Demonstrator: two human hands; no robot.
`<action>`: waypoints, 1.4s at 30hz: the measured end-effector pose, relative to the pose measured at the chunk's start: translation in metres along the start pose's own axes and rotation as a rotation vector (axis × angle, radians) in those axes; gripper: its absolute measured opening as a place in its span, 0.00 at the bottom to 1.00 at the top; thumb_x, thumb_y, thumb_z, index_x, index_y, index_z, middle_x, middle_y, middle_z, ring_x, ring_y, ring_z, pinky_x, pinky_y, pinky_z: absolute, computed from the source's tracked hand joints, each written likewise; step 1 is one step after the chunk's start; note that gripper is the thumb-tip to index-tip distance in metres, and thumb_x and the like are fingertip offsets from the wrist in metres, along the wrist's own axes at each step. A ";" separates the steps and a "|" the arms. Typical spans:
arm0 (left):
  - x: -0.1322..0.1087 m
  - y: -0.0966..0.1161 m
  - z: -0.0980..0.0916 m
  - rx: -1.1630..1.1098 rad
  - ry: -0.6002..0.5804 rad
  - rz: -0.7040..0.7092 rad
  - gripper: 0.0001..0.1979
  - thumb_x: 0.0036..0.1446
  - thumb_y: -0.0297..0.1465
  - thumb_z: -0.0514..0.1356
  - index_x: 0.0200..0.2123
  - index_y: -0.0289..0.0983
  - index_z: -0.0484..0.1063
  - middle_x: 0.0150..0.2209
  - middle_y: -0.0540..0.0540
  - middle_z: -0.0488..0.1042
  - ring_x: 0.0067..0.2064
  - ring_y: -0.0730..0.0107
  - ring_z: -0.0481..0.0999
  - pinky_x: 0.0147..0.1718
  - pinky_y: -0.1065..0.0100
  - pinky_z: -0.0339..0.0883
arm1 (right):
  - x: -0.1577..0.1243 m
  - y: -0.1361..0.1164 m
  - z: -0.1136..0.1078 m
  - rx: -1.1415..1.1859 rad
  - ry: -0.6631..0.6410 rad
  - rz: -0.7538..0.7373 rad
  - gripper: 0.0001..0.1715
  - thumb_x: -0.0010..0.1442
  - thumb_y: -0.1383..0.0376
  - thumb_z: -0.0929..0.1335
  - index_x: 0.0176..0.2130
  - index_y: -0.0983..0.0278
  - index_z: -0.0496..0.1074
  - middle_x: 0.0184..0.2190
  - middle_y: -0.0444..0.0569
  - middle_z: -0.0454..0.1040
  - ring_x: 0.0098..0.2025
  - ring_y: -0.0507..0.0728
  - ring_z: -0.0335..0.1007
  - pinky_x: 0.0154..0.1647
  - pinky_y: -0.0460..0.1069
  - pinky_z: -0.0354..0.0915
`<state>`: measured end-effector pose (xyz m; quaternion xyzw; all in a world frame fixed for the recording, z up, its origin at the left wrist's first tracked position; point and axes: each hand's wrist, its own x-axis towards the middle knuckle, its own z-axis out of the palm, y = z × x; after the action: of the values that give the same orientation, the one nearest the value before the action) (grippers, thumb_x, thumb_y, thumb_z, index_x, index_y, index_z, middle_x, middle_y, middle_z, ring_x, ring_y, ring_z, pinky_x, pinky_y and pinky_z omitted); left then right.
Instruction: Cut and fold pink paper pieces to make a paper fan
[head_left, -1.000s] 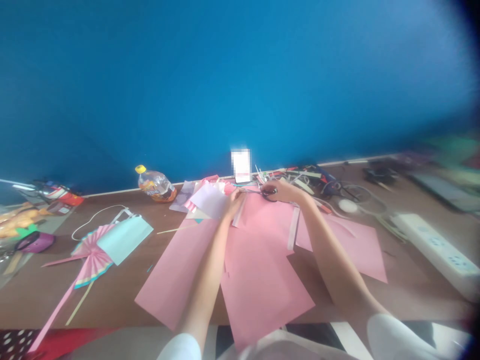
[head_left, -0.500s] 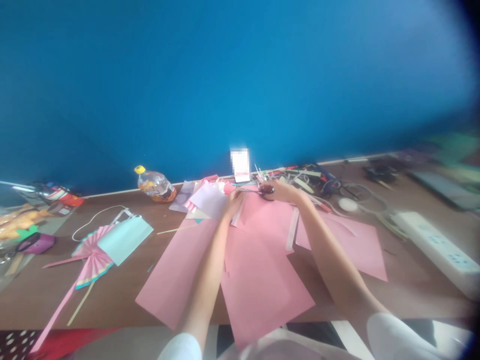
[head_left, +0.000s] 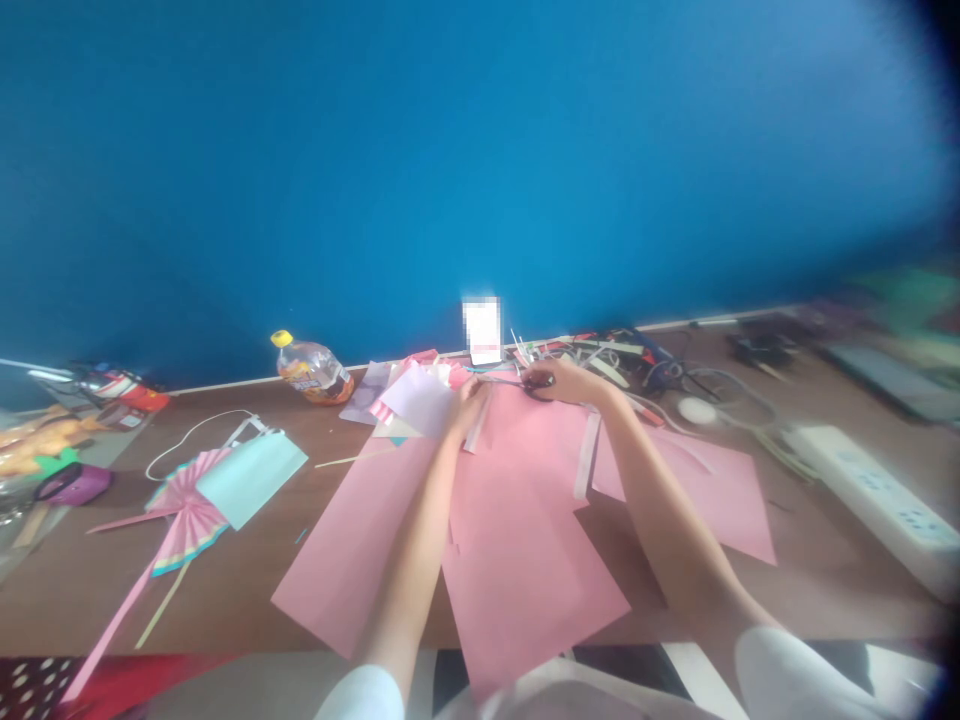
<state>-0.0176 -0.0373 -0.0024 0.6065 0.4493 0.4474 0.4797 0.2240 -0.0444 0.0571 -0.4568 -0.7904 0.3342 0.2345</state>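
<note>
My right hand (head_left: 568, 384) is closed around the dark handles of a pair of scissors (head_left: 538, 381), whose blades point left toward my other hand. My left hand (head_left: 468, 402) pinches a narrow pale-edged paper strip (head_left: 475, 428), which hangs down beside its fingers. Under both hands spread pink paper sheets (head_left: 532, 560), one reaching past the table's front edge. A second pale strip (head_left: 586, 460) lies on the pink paper below my right hand. The fingertips and blade tips are small and blurred.
A drink bottle (head_left: 311, 370) with a yellow cap leans at the back left. A folded paper fan (head_left: 191, 510) and a light-blue card (head_left: 253, 480) lie left. A bright phone-like screen (head_left: 483, 332) stands by the wall. Cables and a white power strip (head_left: 877, 495) occupy the right.
Almost nothing differs. My right hand and the scissors have shifted very slightly to the right; my left hand stays in place.
</note>
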 end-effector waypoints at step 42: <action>-0.001 0.002 -0.002 -0.005 0.006 0.028 0.11 0.56 0.41 0.57 0.34 0.39 0.69 0.33 0.49 0.71 0.39 0.68 0.70 0.43 0.67 0.63 | -0.001 0.004 0.001 -0.002 -0.008 0.019 0.18 0.51 0.67 0.67 0.43 0.61 0.75 0.34 0.45 0.77 0.35 0.54 0.72 0.39 0.47 0.66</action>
<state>-0.0199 -0.0379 -0.0003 0.6101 0.4411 0.4570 0.4736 0.2260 -0.0442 0.0536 -0.4631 -0.7874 0.3373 0.2277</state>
